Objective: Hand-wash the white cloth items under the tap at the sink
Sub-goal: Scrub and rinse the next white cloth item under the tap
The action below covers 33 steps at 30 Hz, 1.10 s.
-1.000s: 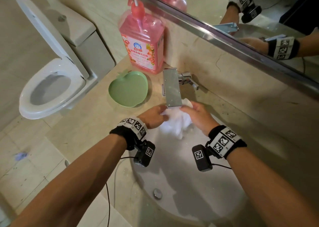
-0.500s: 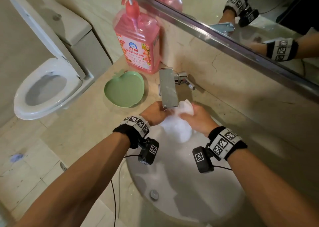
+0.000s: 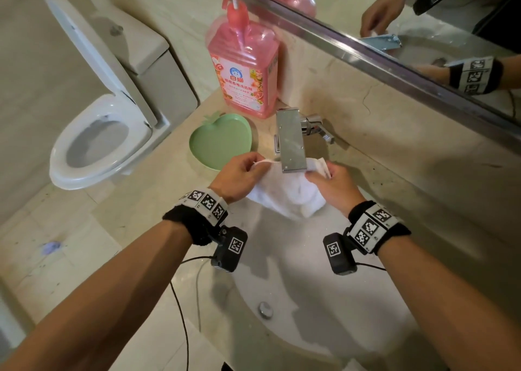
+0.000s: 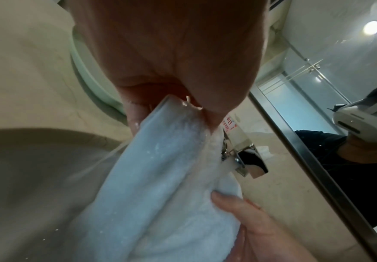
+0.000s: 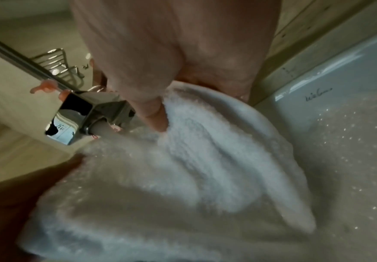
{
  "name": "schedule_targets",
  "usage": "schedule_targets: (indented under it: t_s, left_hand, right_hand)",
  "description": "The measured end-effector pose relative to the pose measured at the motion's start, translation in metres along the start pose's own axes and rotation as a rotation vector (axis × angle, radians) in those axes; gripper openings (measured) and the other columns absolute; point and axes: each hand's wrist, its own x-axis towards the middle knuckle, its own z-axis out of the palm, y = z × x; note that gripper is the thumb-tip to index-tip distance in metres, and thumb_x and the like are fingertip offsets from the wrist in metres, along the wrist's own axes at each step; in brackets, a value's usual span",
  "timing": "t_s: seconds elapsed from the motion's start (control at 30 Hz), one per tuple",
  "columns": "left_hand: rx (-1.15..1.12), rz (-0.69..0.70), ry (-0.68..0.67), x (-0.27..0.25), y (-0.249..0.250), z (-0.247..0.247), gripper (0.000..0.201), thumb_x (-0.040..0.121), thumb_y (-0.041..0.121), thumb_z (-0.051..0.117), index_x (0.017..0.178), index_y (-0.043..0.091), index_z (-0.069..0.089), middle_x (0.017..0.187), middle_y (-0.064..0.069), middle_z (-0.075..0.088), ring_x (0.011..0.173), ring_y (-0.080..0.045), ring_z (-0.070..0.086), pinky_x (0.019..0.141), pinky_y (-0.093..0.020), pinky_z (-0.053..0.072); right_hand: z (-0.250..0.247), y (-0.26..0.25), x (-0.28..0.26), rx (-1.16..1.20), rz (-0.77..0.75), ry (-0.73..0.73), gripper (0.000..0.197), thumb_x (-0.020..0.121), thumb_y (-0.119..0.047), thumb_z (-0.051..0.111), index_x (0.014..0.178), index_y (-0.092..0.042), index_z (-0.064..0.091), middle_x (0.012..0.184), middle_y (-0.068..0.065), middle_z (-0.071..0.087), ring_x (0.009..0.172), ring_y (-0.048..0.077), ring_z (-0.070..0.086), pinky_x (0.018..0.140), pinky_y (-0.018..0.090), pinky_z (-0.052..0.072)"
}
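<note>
While water runs from tap (image 3: 291,142), left hand (image 3: 239,177) and right hand (image 3: 334,186) (knuckles up) each pinching white cloth (image 3: 284,195).

Beige marble counter (image 3: 158,207), wall mirror (image 3: 423,18), white toilet (image 3: 93,145) lid up, pale tiled floor (image 3: 42,258)

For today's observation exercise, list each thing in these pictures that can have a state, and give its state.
white cloth: wet, spread between both hands under the tap.
tap: running, as the right wrist view shows.
left hand: pinches a cloth edge.
right hand: grips the other edge.
toilet lid: raised.
green dish: holds nothing.
pink soap bottle: upright, pump on.
sink: its drain plug sits in place.
</note>
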Motion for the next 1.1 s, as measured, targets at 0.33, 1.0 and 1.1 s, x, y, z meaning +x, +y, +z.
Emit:
schedule_targets:
  t_s: [0.33,1.0,1.1]
  left_hand:
    - [0.041,-0.005,0.044,-0.025,0.019,-0.029,0.027,0.098,0.032,0.053,0.073,0.024,0.058,0.070,0.010,0.055,0.068,-0.007,0.051,0.068,-0.025,0.042]
    - [0.192,-0.183,-0.085,-0.013,0.011,0.015,0.032,0.101,0.033,0.049,0.078,0.015,0.062,0.073,0.000,0.061,0.060,-0.010,0.060,0.054,-0.022,0.047]
    - [-0.033,-0.324,-0.111,-0.004,0.014,0.035,0.024,0.100,0.023,0.052,0.085,0.007,0.062,0.083,-0.007,0.066,0.069,-0.020,0.070,0.065,-0.036,0.062]
  right_hand:
    - [-0.003,0.004,-0.006,-0.301,-0.047,-0.053,0.055,0.076,-0.057,0.080,0.101,-0.017,0.050,0.102,-0.004,0.055,0.096,0.019,0.058,0.083,0.037,0.049]
    - [0.020,-0.005,-0.030,-0.090,-0.092,-0.093,0.037,0.103,-0.023,0.053,0.138,-0.015,0.059,0.106,-0.002,0.066,0.089,0.012,0.060,0.084,0.032,0.051]
    - [0.027,0.000,-0.039,-0.213,-0.208,-0.118,0.027,0.105,-0.022,0.049,0.129,-0.018,0.062,0.093,-0.012,0.060,0.083,-0.005,0.054,0.081,0.023,0.040]
